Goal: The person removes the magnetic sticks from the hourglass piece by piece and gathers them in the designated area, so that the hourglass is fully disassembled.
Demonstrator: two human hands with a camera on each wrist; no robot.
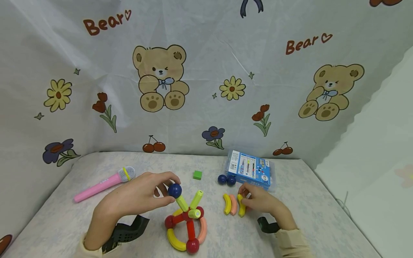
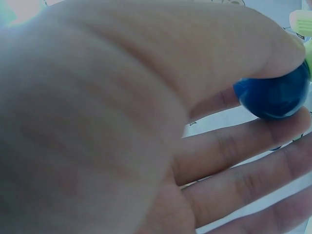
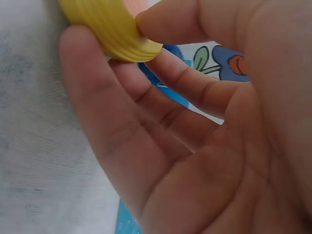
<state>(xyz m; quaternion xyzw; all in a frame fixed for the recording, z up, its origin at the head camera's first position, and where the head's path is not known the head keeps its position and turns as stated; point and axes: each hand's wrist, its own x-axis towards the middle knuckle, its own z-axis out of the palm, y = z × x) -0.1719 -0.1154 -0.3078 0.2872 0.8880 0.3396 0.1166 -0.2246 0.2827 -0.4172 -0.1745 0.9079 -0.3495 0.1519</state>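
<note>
My left hand (image 1: 142,193) pinches a dark blue ball (image 1: 175,190) between thumb and fingers. That ball sits at the upper end of a light green rod (image 1: 182,203) on a toy structure. Red balls (image 1: 192,246), red rods (image 1: 191,230) and curved yellow (image 1: 175,240) and pink (image 1: 202,230) pieces form its base, with more green rods rising from the middle. On the right, my right hand (image 1: 258,199) holds a curved yellow piece (image 1: 241,205) between thumb and fingers; its ridged side shows in the right wrist view. Beside it lie another yellow curved piece (image 1: 227,204) and a pink one (image 1: 233,205).
Two blue balls (image 1: 226,180) stand by a blue-and-white box (image 1: 248,170) at the back right. A small green block (image 1: 197,175) lies behind the structure. At the left is a pink toy microphone (image 1: 103,184). A bear-print cloth hangs behind the table.
</note>
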